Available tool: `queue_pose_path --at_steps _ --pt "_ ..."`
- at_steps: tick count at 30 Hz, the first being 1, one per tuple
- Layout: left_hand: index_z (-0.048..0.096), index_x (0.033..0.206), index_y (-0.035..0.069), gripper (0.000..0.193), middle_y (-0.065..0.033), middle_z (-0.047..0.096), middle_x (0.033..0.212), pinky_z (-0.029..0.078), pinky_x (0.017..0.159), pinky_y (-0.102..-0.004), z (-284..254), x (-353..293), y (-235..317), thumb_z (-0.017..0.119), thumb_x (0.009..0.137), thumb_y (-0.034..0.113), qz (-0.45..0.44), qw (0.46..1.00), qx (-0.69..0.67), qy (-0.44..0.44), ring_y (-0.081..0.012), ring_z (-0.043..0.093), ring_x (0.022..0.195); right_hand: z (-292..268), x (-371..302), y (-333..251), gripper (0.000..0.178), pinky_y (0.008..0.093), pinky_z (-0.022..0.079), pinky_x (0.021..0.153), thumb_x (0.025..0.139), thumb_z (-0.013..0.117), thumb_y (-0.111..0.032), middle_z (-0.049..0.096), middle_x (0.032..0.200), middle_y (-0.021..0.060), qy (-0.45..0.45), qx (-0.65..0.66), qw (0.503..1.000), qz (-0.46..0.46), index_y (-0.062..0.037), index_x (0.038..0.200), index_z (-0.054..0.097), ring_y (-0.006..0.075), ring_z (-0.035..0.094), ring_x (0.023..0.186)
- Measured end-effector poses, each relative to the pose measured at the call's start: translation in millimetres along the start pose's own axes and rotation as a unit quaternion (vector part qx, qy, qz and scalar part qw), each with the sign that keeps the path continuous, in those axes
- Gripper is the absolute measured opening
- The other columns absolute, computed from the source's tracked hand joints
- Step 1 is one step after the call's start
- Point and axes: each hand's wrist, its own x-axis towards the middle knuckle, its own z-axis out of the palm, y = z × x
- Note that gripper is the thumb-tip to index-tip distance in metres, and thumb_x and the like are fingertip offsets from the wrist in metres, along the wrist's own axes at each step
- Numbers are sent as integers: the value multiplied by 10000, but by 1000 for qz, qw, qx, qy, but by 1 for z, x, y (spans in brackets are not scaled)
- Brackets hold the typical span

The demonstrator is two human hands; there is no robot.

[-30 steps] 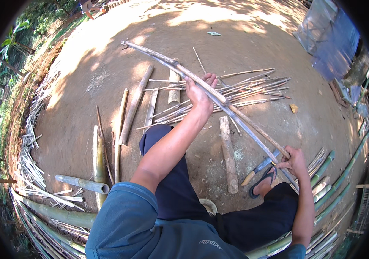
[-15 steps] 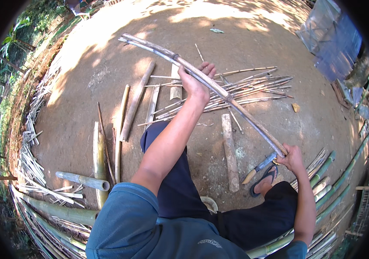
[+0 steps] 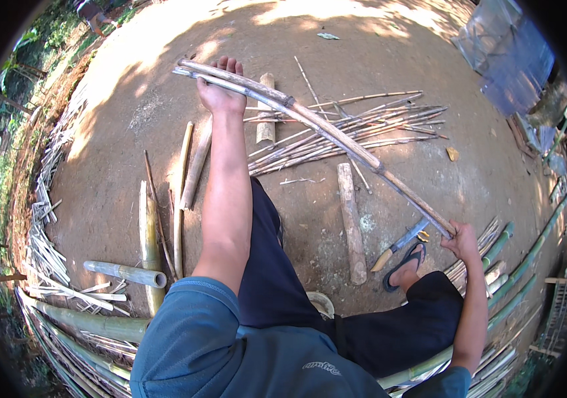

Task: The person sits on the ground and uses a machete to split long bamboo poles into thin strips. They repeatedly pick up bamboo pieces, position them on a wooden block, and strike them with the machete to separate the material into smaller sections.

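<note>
Two long, jointed bamboo poles lie side by side, slanting from the far left down to the near right across my front. Their left part rests across the palm of my left hand, whose fingertips show beyond them. At their near right end, my right hand is closed around the poles. Below that end a large knife with a wooden handle lies beside my sandalled foot.
Thin bamboo sticks are heaped on the dirt ahead. A short log lies nearer. Thicker bamboo pieces and pale split strips are on the left. Green poles line the right. Another person is at the far left.
My left hand has slid leftward along the poles toward their far end. The poles and my right hand have shifted slightly right.
</note>
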Motion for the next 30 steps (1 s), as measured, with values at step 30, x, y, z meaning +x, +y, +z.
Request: queue_pose_path --at_steps 30 --pt "431 1179 11 555 -223 526 1185 450 1018 -518 10 -30 -39 139 1010 452 -24 997 0 -74 -368 548 1089 5 0 40 347 476 454 794 713 535 31 595 887 268 78 59 995 12 -18 1055 566 469 570 914"
